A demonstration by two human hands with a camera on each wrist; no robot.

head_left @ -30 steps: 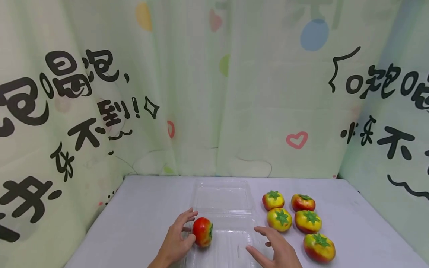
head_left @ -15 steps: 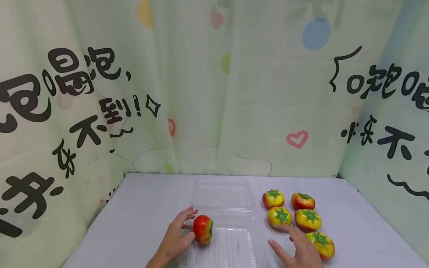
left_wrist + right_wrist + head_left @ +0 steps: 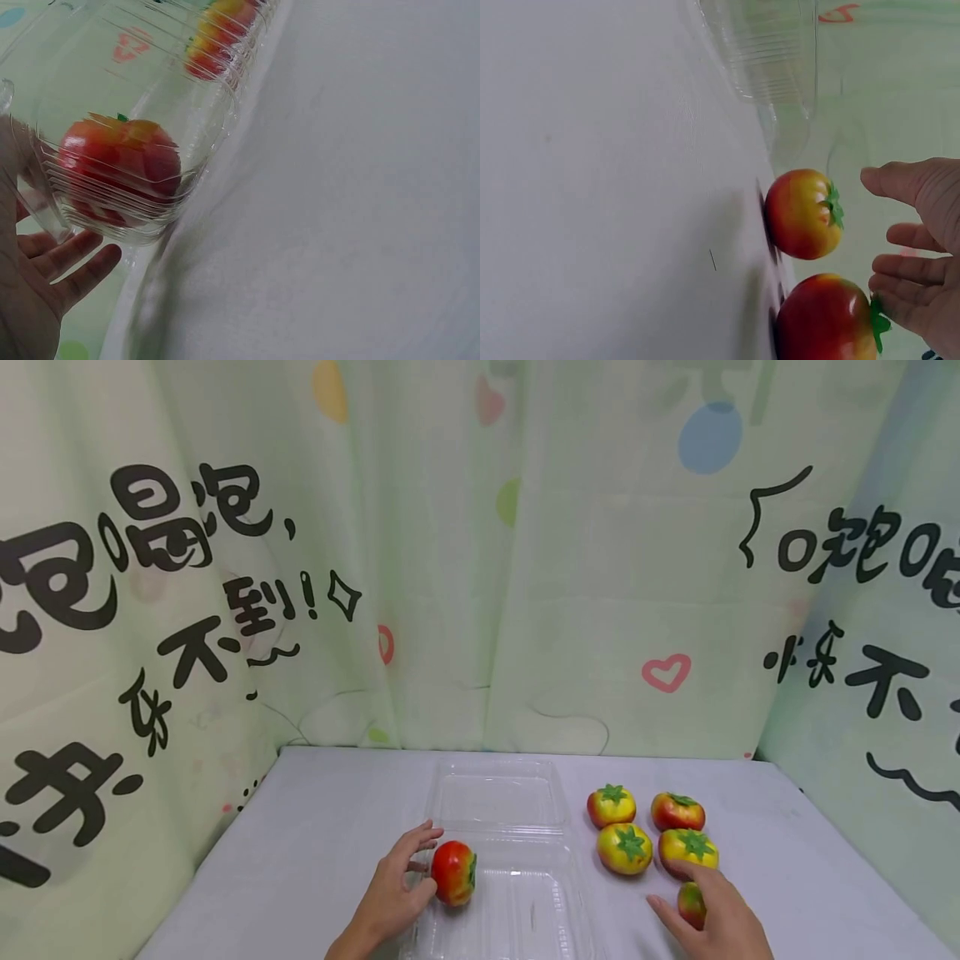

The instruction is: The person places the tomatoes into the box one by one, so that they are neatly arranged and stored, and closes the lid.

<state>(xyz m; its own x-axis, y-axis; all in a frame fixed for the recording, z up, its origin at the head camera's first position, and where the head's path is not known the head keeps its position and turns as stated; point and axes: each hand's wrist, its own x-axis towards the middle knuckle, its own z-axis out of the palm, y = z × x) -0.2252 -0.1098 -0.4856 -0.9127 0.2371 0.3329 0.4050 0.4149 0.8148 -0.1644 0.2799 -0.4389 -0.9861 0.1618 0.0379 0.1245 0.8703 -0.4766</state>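
Observation:
A red persimmon (image 3: 453,872) lies on its side in the left part of a clear plastic clamshell box (image 3: 517,897). My left hand (image 3: 393,893) rests at the box's left rim beside it. In the left wrist view, its fingers (image 3: 88,274) extend outside the clear wall, and the red persimmon (image 3: 120,165) shows through that wall. My right hand (image 3: 716,910) hovers with spread fingers over the nearest loose persimmon (image 3: 690,903), partly hiding it. In the right wrist view, a gap shows between the thumb and fingers, and the larger persimmon (image 3: 829,319) lies close to the fingertips.
Several more yellow-red persimmons stand right of the box, among them one persimmon (image 3: 625,849) closest to its edge and another persimmon (image 3: 677,812) at the back. The clear lid (image 3: 495,793) lies folded back flat. A printed curtain (image 3: 570,610) borders the white table (image 3: 337,810).
My right hand has moved rightward from above the box's right side to the nearest loose persimmon. My left hand and the persimmon in the box have stayed in place.

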